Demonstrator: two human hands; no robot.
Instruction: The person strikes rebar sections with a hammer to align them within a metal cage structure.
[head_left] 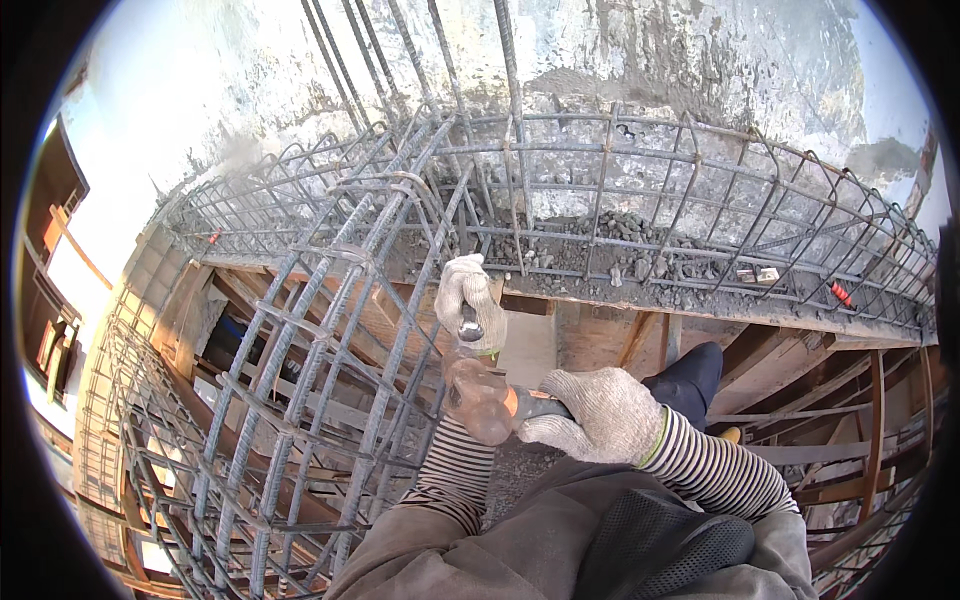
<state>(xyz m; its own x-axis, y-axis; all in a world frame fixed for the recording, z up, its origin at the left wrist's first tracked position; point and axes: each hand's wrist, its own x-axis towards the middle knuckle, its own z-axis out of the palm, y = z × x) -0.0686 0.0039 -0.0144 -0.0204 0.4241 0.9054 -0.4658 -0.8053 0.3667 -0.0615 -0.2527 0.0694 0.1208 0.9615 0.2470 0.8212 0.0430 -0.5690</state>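
A ribbed steel cage (316,352) stood beside the left hand (468,300), which was closed round a metal rod (470,331), round end facing the wearer. The hammer (480,400) partly hid a striped sleeve (452,468), its rusty, bulbous head leftward, its handle running right into the gloved right hand (605,415), which gripped it; jagged rubble (650,265) lay beyond.

Gloved left hand (468,297): round-ended metal tool (470,331) clasped. Gloved right hand (605,415): hammer (504,402) gripped by handle, head held just below left hand. Rebar cage (318,350) seen at left; rubble (655,265) scattered along foot of stained wall (650,60).
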